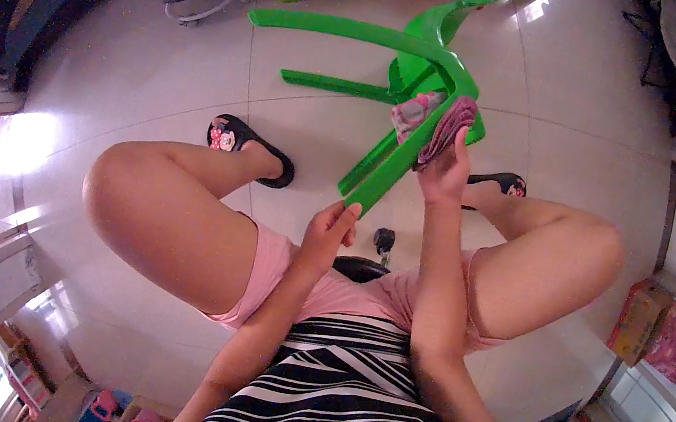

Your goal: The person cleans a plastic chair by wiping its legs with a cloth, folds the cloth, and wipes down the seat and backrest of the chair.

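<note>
Holding green chair point(426, 48): left hand point(331, 228) grip clamped on near leg's end; right hand point(444, 175) grip closed on purple cloth point(450, 131) against that leg. Chair tipped on floor point(316, 124).

Green chair point(418, 71), mauve cloth point(448, 131) (shirt point(345, 415): black-and-white stripes).

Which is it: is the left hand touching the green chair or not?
Touching. The head view shows the left hand at the end of a leg of the green chair, its thumb pressed on the plastic.
</note>
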A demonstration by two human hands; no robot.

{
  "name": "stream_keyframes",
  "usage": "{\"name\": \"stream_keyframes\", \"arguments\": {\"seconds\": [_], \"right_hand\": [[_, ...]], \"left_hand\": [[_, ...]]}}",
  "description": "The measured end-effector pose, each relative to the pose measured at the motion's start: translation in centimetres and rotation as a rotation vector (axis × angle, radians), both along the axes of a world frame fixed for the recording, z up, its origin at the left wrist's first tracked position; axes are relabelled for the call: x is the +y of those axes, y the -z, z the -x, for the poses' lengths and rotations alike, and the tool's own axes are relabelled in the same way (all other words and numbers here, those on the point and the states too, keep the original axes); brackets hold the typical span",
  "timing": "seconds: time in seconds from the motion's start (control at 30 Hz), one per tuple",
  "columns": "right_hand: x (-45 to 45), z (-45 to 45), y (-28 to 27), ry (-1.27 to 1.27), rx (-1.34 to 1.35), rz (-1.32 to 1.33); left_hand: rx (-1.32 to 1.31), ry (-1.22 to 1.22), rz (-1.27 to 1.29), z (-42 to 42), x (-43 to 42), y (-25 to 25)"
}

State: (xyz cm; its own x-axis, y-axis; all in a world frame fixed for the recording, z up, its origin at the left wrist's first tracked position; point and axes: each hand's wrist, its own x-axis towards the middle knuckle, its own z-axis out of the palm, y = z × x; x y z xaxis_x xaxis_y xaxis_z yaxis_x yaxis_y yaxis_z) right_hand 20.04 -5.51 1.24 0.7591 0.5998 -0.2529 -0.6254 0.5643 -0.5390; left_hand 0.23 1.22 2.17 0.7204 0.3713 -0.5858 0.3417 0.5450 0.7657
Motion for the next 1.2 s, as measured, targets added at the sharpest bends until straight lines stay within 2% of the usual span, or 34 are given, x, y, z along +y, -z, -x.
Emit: {"name": "stream_keyframes", "arguments": {"seconds": [0.07, 0.17, 0.27, 0.37, 0.47, 0.67, 0.77, 0.97, 1.2], "right_hand": [[0.3, 0.0, 0.5, 0.000, -0.048, 0.030], [-0.1, -1.4, 4.4, -0.057, -0.031, -0.139], [1.0, -3.2, 7.0, -0.292, 0.059, -0.611], [2.2, -2.8, 4.9, -0.259, 0.144, -0.721], [1.8, -2.4, 4.3, -0.047, 0.098, -0.443], [1.3, -3.2, 4.9, -0.192, 0.119, -0.549], [1.4, -3.0, 4.4, -0.184, 0.125, -0.532], [1.6, -2.4, 4.6, -0.164, 0.114, -0.600], [1.7, -1.6, 4.7, -0.112, 0.174, -0.579]], "left_hand": [[0.022, 0.006, -0.010, 0.1, -0.1, -0.1], [-0.006, 0.043, -0.014, 0.2, -0.2, 0.3], [0.013, 0.089, 0.027, 0.2, -0.4, 0.3], [-0.006, 0.099, 0.016, 0.2, -0.4, 0.5], [0.012, 0.104, 0.016, 0.2, -0.4, 0.3], [0.000, 0.092, 0.024, 0.0, -0.6, 0.4], [-0.042, 0.139, 0.053, 0.2, -0.6, 0.9], [-0.053, 0.047, 0.136, 0.9, -1.1, 2.2], [-0.016, 0.142, 0.016, 1.1, -0.7, 2.4]]}}
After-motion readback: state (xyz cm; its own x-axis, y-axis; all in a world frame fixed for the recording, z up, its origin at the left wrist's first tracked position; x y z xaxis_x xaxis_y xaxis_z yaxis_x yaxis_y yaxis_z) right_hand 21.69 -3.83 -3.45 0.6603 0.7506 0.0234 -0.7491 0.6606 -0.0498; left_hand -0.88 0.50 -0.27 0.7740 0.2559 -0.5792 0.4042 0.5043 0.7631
